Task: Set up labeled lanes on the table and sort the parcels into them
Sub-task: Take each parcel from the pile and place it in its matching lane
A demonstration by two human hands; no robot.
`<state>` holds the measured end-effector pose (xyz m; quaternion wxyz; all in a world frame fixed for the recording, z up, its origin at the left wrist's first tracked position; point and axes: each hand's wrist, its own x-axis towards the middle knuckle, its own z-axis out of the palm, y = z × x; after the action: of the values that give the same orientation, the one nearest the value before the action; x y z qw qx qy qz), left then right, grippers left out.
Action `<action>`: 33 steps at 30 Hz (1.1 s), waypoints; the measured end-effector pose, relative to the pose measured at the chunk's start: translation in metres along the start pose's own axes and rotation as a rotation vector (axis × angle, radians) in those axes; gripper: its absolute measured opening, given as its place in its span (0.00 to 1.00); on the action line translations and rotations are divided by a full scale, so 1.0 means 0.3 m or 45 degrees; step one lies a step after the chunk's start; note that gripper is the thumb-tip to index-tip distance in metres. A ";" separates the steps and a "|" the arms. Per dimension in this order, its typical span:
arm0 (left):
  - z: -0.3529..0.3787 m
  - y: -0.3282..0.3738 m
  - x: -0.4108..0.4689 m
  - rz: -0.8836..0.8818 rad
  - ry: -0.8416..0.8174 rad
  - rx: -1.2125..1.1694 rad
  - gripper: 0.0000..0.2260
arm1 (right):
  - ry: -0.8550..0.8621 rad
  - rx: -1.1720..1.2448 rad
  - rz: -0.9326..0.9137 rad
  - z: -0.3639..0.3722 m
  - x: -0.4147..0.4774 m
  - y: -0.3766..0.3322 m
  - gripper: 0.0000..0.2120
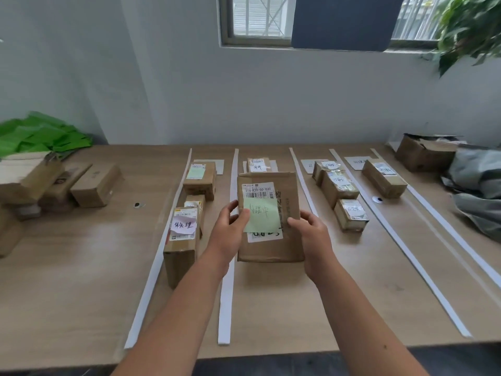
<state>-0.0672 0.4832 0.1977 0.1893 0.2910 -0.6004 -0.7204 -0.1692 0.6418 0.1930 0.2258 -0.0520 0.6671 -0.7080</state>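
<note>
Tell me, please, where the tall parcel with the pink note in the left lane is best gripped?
Grip the tall parcel with the pink note by its two long side faces, near the middle, coming from above and from the near end. It stands apart from the white lane strip, so fingers probably fit beside it, and this grip avoids the pink note on top.
</note>
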 end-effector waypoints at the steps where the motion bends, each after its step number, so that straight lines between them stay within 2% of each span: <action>1: -0.004 -0.019 -0.003 -0.031 0.000 -0.004 0.19 | 0.011 -0.005 0.022 -0.006 0.002 0.020 0.26; 6: -0.017 -0.104 -0.013 -0.133 0.041 -0.027 0.19 | 0.061 -0.013 0.143 -0.026 -0.002 0.107 0.24; 9: -0.016 -0.132 -0.017 -0.173 0.036 -0.033 0.19 | 0.094 -0.027 0.176 -0.038 -0.005 0.135 0.15; 12: -0.008 -0.144 -0.016 -0.179 0.029 -0.026 0.18 | 0.114 -0.017 0.190 -0.050 -0.005 0.143 0.10; 14: 0.000 -0.151 -0.011 -0.177 0.026 -0.031 0.18 | 0.126 -0.003 0.182 -0.057 -0.007 0.147 0.12; 18: 0.033 -0.153 0.002 -0.178 -0.017 -0.001 0.20 | 0.175 0.018 0.159 -0.080 -0.017 0.156 0.24; 21: 0.088 -0.151 0.009 -0.197 -0.078 -0.016 0.20 | 0.233 0.046 0.137 -0.129 -0.032 0.147 0.23; 25: 0.195 -0.158 0.006 -0.237 -0.213 0.003 0.19 | 0.369 0.061 0.122 -0.242 -0.059 0.146 0.16; 33: 0.434 -0.227 -0.031 -0.301 -0.431 0.051 0.18 | 0.642 0.147 0.106 -0.467 -0.155 0.154 0.14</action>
<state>-0.1390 0.6013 0.1472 -0.0061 0.2378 -0.5996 -0.7642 -0.1688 0.7884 0.1443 0.0839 0.1664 0.6624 -0.7256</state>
